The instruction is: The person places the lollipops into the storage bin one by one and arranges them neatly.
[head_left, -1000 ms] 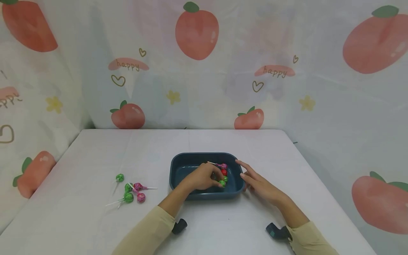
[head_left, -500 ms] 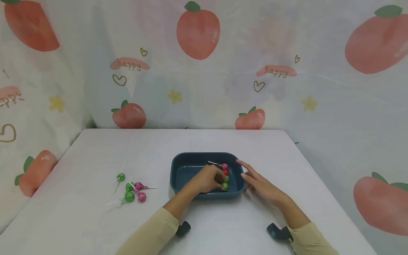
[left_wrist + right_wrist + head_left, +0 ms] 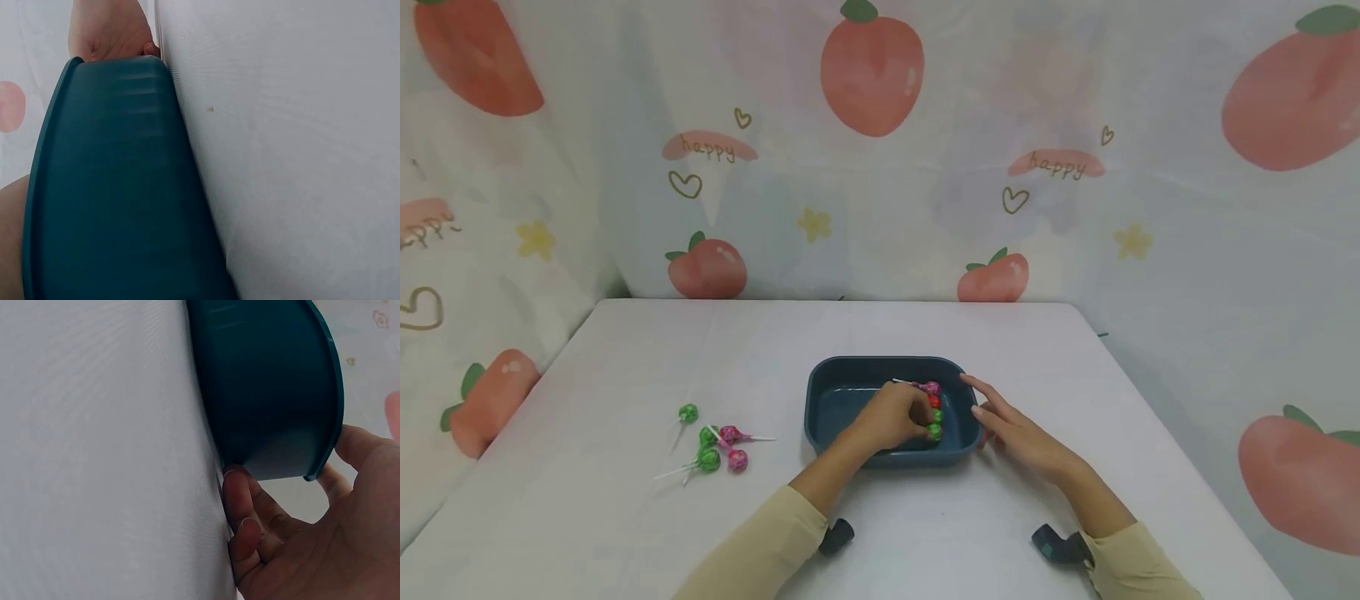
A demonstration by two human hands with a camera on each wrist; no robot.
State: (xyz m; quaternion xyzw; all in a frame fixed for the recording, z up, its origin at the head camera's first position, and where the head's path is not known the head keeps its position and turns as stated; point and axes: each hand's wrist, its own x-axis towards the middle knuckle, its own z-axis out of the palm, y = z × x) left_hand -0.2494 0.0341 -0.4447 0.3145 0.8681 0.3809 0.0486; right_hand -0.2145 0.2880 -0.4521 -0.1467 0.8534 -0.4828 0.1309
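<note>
A dark blue-green rectangular tray stands on the white table. My left hand reaches over its near rim, and the curled thumb and fingers pinch a green-wrapped lollipop near the right end. In a row behind that lie another green lollipop, a red one and a pink one; the left hand partly hides them. My right hand rests its extended fingertips against the tray's right end. In the right wrist view, the right hand's fingers touch the outside wall and rim.
Left of the tray lies a loose group of lollipops, among them a green one and a pink one, with sticks pointing various ways. A dark wrist device shows at the left sleeve, another at the right. A fruit-printed curtain hangs behind the table.
The left hand has shifted slightly right inside the tray, bringing the green lollipop into line with the others. The right hand keeps its place at the tray's end. The head view has moved slightly.
</note>
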